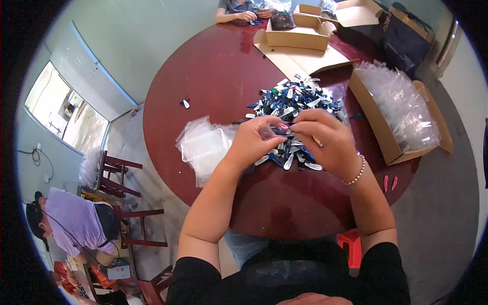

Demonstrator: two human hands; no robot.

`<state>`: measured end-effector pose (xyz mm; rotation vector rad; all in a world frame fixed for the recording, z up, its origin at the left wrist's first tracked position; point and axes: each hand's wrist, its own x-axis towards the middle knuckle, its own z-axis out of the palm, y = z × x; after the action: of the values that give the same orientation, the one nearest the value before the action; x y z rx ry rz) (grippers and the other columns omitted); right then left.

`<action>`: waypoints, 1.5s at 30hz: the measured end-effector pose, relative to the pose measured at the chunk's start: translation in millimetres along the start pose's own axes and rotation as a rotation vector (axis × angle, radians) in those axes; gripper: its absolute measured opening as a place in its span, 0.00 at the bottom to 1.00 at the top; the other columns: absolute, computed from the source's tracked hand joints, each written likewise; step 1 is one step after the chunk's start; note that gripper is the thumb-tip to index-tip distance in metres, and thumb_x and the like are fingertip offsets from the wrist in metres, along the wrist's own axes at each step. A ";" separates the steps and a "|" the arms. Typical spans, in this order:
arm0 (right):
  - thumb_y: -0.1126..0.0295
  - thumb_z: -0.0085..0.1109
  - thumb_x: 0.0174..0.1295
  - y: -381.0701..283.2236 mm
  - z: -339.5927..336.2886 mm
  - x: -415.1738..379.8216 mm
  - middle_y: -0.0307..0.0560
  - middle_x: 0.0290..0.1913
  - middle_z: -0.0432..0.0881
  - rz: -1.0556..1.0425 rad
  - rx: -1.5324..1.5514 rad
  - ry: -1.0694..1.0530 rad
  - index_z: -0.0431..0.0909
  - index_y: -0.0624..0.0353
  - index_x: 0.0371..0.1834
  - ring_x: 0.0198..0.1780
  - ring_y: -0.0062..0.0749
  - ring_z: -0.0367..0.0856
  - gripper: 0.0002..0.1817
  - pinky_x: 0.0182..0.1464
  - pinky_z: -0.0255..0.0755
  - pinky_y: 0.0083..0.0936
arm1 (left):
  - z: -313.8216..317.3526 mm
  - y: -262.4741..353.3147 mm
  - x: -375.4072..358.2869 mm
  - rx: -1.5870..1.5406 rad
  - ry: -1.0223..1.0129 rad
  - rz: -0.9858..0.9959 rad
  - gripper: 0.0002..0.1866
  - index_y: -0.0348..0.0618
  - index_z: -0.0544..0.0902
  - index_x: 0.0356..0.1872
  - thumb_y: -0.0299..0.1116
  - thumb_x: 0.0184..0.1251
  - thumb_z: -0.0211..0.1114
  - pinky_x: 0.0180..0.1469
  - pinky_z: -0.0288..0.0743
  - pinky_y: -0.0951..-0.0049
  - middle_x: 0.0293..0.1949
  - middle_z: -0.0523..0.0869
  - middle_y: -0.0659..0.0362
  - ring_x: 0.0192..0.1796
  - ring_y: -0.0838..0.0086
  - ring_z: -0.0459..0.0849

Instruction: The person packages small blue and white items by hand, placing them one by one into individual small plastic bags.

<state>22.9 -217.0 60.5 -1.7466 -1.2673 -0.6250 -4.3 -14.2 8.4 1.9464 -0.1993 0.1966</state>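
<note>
My left hand curls its thumb and fingers around what looks like a small clear plastic bag. A bit of pink, perhaps a hair clip, shows at its fingertips. Close by on the right, my right hand has its thumb and fingers pinched together; what they hold is too small to make out. Both hands are above the near part of a pile of snap hair clips, mostly white, navy and black. Flat clear plastic bags lie stacked left of my left hand.
A cardboard box full of clear bags stands right of the pile on the round table. Two pink hair clips lie at the right edge. More open boxes and a person are at the far side.
</note>
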 end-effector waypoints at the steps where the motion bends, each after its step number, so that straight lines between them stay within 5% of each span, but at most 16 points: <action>1: 0.80 0.63 0.54 0.3 6.6 4.4 0.48 0.40 0.81 -0.033 0.042 -0.041 0.81 0.61 0.39 0.40 0.40 0.83 0.09 0.41 0.78 0.28 | -2.3 6.3 -1.0 -0.036 -0.006 -0.040 0.21 0.36 0.81 0.48 0.24 0.51 0.74 0.38 0.75 0.82 0.42 0.85 0.62 0.39 0.84 0.81; 7: 0.78 0.61 0.54 8.4 22.9 35.6 0.49 0.45 0.83 -0.069 -0.040 -0.270 0.81 0.61 0.40 0.42 0.44 0.84 0.09 0.44 0.79 0.30 | -11.4 13.3 -2.0 -0.277 -0.122 -0.069 0.18 0.36 0.81 0.47 0.20 0.53 0.71 0.46 0.76 0.78 0.42 0.85 0.61 0.43 0.81 0.81; 15: 0.77 0.64 0.57 2.3 15.8 30.6 0.50 0.33 0.85 0.167 0.024 -0.042 0.83 0.64 0.38 0.32 0.36 0.85 0.06 0.35 0.77 0.23 | -18.5 -5.7 5.2 -0.495 -0.070 -0.144 0.22 0.36 0.76 0.55 0.23 0.58 0.69 0.48 0.78 0.77 0.45 0.85 0.57 0.47 0.77 0.83; 17: 0.78 0.63 0.56 -13.6 14.9 27.9 0.49 0.30 0.85 0.056 0.085 -0.108 0.83 0.63 0.38 0.31 0.36 0.85 0.07 0.35 0.76 0.23 | -17.4 -17.9 8.7 -0.571 -0.046 -0.092 0.23 0.31 0.75 0.54 0.25 0.59 0.70 0.50 0.77 0.75 0.43 0.86 0.52 0.47 0.73 0.84; 21: 0.69 0.61 0.55 -76.9 16.6 15.8 0.47 0.41 0.83 -0.309 0.347 -0.289 0.82 0.59 0.45 0.33 0.31 0.83 0.14 0.33 0.77 0.23 | -15.8 -7.9 7.3 -0.468 -0.016 -0.125 0.20 0.32 0.76 0.53 0.24 0.59 0.70 0.49 0.76 0.76 0.43 0.86 0.54 0.45 0.74 0.84; 26: 0.68 0.59 0.59 -115.2 13.1 -1.8 0.49 0.40 0.81 -0.269 0.611 -0.336 0.80 0.58 0.49 0.32 0.31 0.80 0.15 0.33 0.75 0.22 | -13.2 -7.1 7.2 -0.403 0.043 -0.121 0.18 0.33 0.79 0.51 0.24 0.59 0.69 0.48 0.75 0.78 0.42 0.87 0.55 0.44 0.77 0.83; 28: 0.67 0.58 0.60 -116.8 3.2 2.1 0.38 0.29 0.75 -0.329 0.612 -0.353 0.71 0.57 0.64 0.28 0.25 0.74 0.27 0.27 0.69 0.17 | -12.2 -6.7 6.2 -0.391 0.045 -0.123 0.18 0.33 0.79 0.51 0.24 0.59 0.69 0.48 0.75 0.78 0.42 0.87 0.55 0.44 0.77 0.83; 29: 0.71 0.56 0.60 -115.4 3.4 0.7 0.37 0.25 0.71 -0.259 0.721 -0.222 0.75 0.59 0.59 0.26 0.24 0.70 0.22 0.24 0.66 0.16 | -11.9 -4.7 6.6 -0.383 0.051 -0.113 0.18 0.33 0.79 0.51 0.24 0.59 0.69 0.48 0.75 0.78 0.42 0.87 0.55 0.44 0.77 0.83; 36: 0.70 0.56 0.65 -109.0 -2.3 -8.0 0.49 0.36 0.80 -0.276 0.623 -0.030 0.78 0.62 0.55 0.32 0.29 0.76 0.16 0.30 0.75 0.20 | -12.9 -2.4 6.0 -0.408 0.032 -0.115 0.20 0.31 0.78 0.51 0.26 0.58 0.71 0.49 0.74 0.77 0.42 0.86 0.55 0.45 0.76 0.82; 38: 0.67 0.57 0.65 -95.3 -17.0 -7.1 0.50 0.41 0.81 -0.758 0.225 -0.124 0.79 0.62 0.54 0.34 0.34 0.79 0.16 0.36 0.77 0.22 | -13.2 -0.6 5.3 -0.412 0.034 -0.113 0.20 0.31 0.78 0.52 0.26 0.58 0.71 0.50 0.74 0.77 0.41 0.86 0.55 0.45 0.76 0.82; 39: 0.67 0.57 0.65 -91.8 -21.6 -13.4 0.50 0.41 0.81 -0.762 0.225 -0.132 0.79 0.62 0.54 0.34 0.34 0.79 0.16 0.36 0.77 0.22 | -14.2 0.0 5.1 -0.414 0.026 -0.098 0.20 0.31 0.78 0.52 0.26 0.58 0.71 0.49 0.74 0.77 0.41 0.86 0.55 0.44 0.76 0.82; 42: 0.64 0.61 0.57 -80.4 -38.1 -32.9 0.49 0.36 0.82 -0.580 0.254 -0.176 0.81 0.50 0.48 0.31 0.37 0.80 0.15 0.27 0.70 0.25 | -16.2 -2.1 4.8 -0.402 0.032 -0.062 0.21 0.31 0.78 0.52 0.26 0.58 0.71 0.48 0.74 0.77 0.41 0.86 0.55 0.44 0.76 0.82; 44: 0.67 0.60 0.63 -75.1 -47.8 -36.6 0.52 0.37 0.84 0.274 -0.497 -0.431 0.82 0.56 0.40 0.37 0.40 0.84 0.07 0.33 0.73 0.27 | -19.0 -3.3 4.9 -0.418 0.057 -0.062 0.20 0.34 0.78 0.52 0.26 0.58 0.70 0.47 0.74 0.78 0.42 0.86 0.55 0.44 0.77 0.83; 45: 0.76 0.61 0.57 -48.8 -30.3 -45.7 0.51 0.36 0.84 0.301 -0.323 0.044 0.82 0.59 0.36 0.37 0.44 0.84 0.05 0.40 0.76 0.28 | -21.4 -3.6 5.5 -0.432 0.075 -0.065 0.20 0.36 0.79 0.52 0.25 0.58 0.70 0.45 0.74 0.79 0.43 0.86 0.55 0.44 0.77 0.83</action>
<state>-36.2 -260.5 56.6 -2.1245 -0.8825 -0.7138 1.0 6.7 14.4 1.5118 -0.1168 0.1674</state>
